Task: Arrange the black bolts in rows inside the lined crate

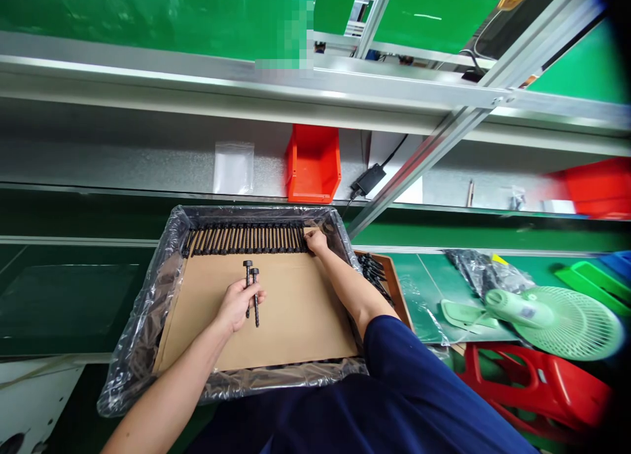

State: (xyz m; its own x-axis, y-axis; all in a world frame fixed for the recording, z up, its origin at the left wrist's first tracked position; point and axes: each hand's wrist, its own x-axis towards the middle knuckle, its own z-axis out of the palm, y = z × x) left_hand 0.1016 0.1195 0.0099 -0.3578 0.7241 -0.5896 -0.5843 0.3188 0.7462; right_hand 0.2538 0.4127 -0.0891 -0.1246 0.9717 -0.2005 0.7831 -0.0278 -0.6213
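Two black bolt-like rods with wide round heads (256, 296) are pinched upright in my left hand (240, 305), above a sheet of brown cardboard (296, 309). The cardboard lies inside a dark tray (131, 339) lined with clear plastic. Along the tray's far side, a row of similar black rods (246, 238) lies side by side on the cardboard. My right hand (316, 241) is closed at the right end of that row, by a small cardboard piece (310, 230); its fingers hide whatever they grip.
A brown box (400, 293) with more black rods stands right of the tray. Behind, a shelf carries a red bin (315, 165), a clear bag (233, 168) and a black adapter (369, 180). Further right are a green fan (557, 322) and a red stool (557, 388).
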